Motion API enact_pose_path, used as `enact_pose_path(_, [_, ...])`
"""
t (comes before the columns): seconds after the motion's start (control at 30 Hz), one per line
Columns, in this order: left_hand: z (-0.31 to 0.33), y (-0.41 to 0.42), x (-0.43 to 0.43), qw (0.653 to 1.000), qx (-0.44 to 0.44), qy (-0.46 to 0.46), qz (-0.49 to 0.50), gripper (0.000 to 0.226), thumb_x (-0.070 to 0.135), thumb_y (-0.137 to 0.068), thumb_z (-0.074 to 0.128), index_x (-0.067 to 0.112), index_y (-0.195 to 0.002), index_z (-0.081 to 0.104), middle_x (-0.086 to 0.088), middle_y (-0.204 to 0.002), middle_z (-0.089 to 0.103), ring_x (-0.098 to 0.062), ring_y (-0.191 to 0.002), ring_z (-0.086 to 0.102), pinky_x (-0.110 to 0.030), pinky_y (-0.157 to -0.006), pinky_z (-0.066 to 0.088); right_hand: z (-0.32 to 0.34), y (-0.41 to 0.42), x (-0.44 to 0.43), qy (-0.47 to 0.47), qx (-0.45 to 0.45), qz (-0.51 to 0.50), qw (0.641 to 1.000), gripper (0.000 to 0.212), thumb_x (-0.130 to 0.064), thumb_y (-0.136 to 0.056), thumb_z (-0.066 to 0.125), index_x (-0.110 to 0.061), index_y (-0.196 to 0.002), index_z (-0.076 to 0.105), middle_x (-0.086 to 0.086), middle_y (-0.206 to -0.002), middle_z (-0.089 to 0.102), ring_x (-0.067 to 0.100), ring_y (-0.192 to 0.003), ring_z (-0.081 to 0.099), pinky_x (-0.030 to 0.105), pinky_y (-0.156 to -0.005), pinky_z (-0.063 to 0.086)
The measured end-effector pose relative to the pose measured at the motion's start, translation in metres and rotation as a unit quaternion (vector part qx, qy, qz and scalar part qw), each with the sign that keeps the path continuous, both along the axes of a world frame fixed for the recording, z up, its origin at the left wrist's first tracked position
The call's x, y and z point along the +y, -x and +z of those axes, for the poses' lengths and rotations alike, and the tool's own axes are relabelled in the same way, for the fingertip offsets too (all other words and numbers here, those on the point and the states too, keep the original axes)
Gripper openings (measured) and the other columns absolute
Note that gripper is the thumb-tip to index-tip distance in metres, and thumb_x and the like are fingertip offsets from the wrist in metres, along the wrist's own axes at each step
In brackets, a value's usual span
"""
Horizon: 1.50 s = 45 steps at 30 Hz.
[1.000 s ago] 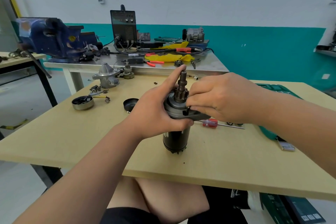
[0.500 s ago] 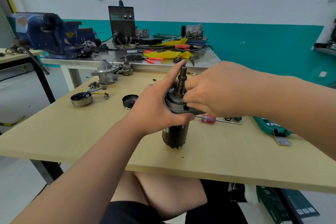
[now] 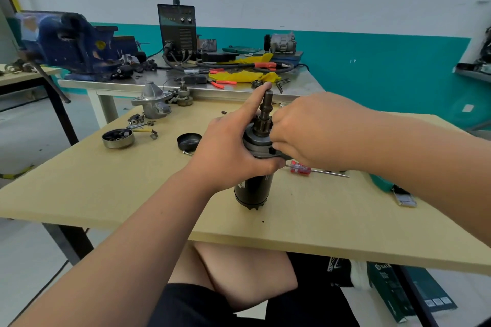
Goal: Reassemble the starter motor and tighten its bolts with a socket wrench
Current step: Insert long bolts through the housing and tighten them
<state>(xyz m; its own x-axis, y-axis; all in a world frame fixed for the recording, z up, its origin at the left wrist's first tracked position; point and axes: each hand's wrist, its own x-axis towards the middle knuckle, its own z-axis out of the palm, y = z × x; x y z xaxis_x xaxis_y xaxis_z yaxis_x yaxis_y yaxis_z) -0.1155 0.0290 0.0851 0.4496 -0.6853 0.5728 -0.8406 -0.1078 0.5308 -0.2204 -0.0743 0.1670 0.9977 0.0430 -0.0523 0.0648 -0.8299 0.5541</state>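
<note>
The black starter motor body [image 3: 253, 190] stands upright on the wooden table [image 3: 106, 188], its geared shaft [image 3: 265, 111] pointing up. My left hand [image 3: 228, 151] grips the motor's grey upper collar, with the index finger stretched up to the shaft tip. My right hand [image 3: 316, 130] is closed at the collar beside the shaft; what its fingertips hold is hidden. The silver nose housing [image 3: 152, 103] lies at the table's far left. Close by it sit a round metal end cap [image 3: 118, 138] and a black cap [image 3: 189, 141].
A red-handled screwdriver [image 3: 305, 168] lies right of the motor, and a green tool case [image 3: 382, 183] sits under my right forearm. Small gears and brushes [image 3: 143, 125] are scattered far left. Behind is a steel bench with a blue vise [image 3: 77, 45], a welder [image 3: 177, 28] and cables.
My right hand has lifted from the collar's side to higher beside the shaft gear. My left hand keeps its grip, and the view has shifted slightly.
</note>
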Motion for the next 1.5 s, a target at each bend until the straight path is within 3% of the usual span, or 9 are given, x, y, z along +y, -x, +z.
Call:
enact_pose_path(0.17, [-0.004,0.008,-0.015,0.993,-0.029,0.014,0.118,0.110,0.053,-0.066,0.073,0.044,-0.153,0.006,0.015,-0.114,0.064,-0.017,-0.108,0.060,-0.044,-0.100,0.044,-0.004,-0.008,-0.007,-0.095,-0.101,-0.063,0.988,0.033,-0.022,-0.094,0.053,-0.021,-0.065,0.037,-0.003,-0.065,0.039,0.010,-0.057,0.038,0.028,-0.051,0.034])
enact_pose_path(0.3, [-0.012,0.022,-0.037,0.957,-0.105,0.011,0.270,0.110,0.052,-0.071,0.072,0.034,-0.156,0.005,0.006,-0.118,0.063,-0.023,-0.114,0.055,-0.042,-0.093,0.033,-0.002,-0.011,-0.015,-0.118,-0.115,-0.096,0.982,0.020,-0.020,-0.093,0.052,-0.016,-0.074,0.051,0.000,-0.063,0.048,0.012,-0.056,0.045,0.025,-0.046,0.031])
enact_pose_path(0.6, [-0.006,0.013,-0.039,0.952,-0.049,-0.013,0.303,0.094,0.052,-0.071,0.072,0.026,-0.149,0.026,0.005,-0.131,0.057,-0.023,-0.120,0.053,-0.044,-0.095,0.032,-0.002,-0.026,-0.009,-0.189,-0.153,-0.119,0.963,0.033,-0.019,-0.091,0.053,-0.014,-0.060,0.043,0.004,-0.062,0.047,0.017,-0.056,0.046,0.027,-0.050,0.032])
enact_pose_path(0.77, [-0.002,-0.005,-0.014,0.994,0.032,0.008,0.107,0.090,0.049,-0.065,0.079,0.034,-0.143,0.035,0.010,-0.122,0.049,-0.018,-0.117,0.050,-0.047,-0.103,0.042,0.003,-0.010,-0.034,-0.283,-0.164,-0.056,0.943,0.023,-0.030,-0.095,0.054,-0.018,-0.081,0.069,-0.002,-0.074,0.064,0.010,-0.068,0.057,0.025,-0.054,0.040])
enact_pose_path(0.87, [0.007,-0.023,0.002,0.996,0.070,-0.051,-0.015,0.089,0.050,-0.056,0.076,0.047,-0.136,0.037,0.016,-0.130,0.034,-0.021,-0.129,0.037,-0.047,-0.109,0.039,0.007,0.001,-0.061,-0.349,-0.188,-0.027,0.918,0.017,-0.035,-0.096,0.053,-0.032,-0.083,0.065,-0.017,-0.078,0.062,0.000,-0.074,0.055,0.023,-0.066,0.036])
enact_pose_path(1.0, [0.008,-0.031,0.005,0.987,0.112,-0.044,-0.103,0.072,0.054,-0.054,0.078,0.054,-0.118,0.045,0.017,-0.130,0.036,-0.015,-0.128,0.044,-0.041,-0.106,0.044,-0.007,-0.007,-0.077,-0.322,-0.140,-0.006,0.936,0.019,-0.030,-0.098,0.049,-0.030,-0.106,0.066,-0.027,-0.084,0.047,-0.003,-0.081,0.047,0.019,-0.072,0.034])
enact_pose_path(1.1, [0.004,-0.033,0.004,0.984,0.137,0.034,-0.113,0.052,0.053,-0.053,0.082,0.050,-0.097,0.054,0.011,-0.124,0.048,-0.008,-0.117,0.054,-0.034,-0.099,0.050,-0.012,-0.016,-0.078,-0.274,-0.133,0.036,0.952,0.024,-0.032,-0.099,0.046,-0.028,-0.113,0.065,-0.023,-0.088,0.045,0.000,-0.083,0.044,0.020,-0.075,0.034])
enact_pose_path(1.27, [-0.005,-0.036,0.008,0.977,0.165,0.064,-0.115,0.045,0.042,-0.057,0.082,0.048,-0.094,0.056,0.021,-0.115,0.058,-0.001,-0.112,0.059,-0.022,-0.089,0.053,-0.008,-0.019,-0.072,-0.268,-0.148,0.091,0.948,0.023,-0.030,-0.098,0.048,-0.027,-0.109,0.068,-0.019,-0.090,0.048,0.002,-0.083,0.045,0.018,-0.073,0.034])
enact_pose_path(1.5, [-0.003,-0.033,0.010,0.978,0.163,0.058,-0.118,0.043,0.036,-0.061,0.081,0.041,-0.095,0.056,0.006,-0.109,0.060,-0.019,-0.102,0.063,-0.047,-0.093,0.054,-0.003,-0.024,-0.053,-0.136,-0.065,0.114,0.982,0.031,-0.036,-0.100,0.035,-0.034,-0.121,0.059,-0.018,-0.102,0.049,0.001,-0.093,0.044,0.023,-0.077,0.042])
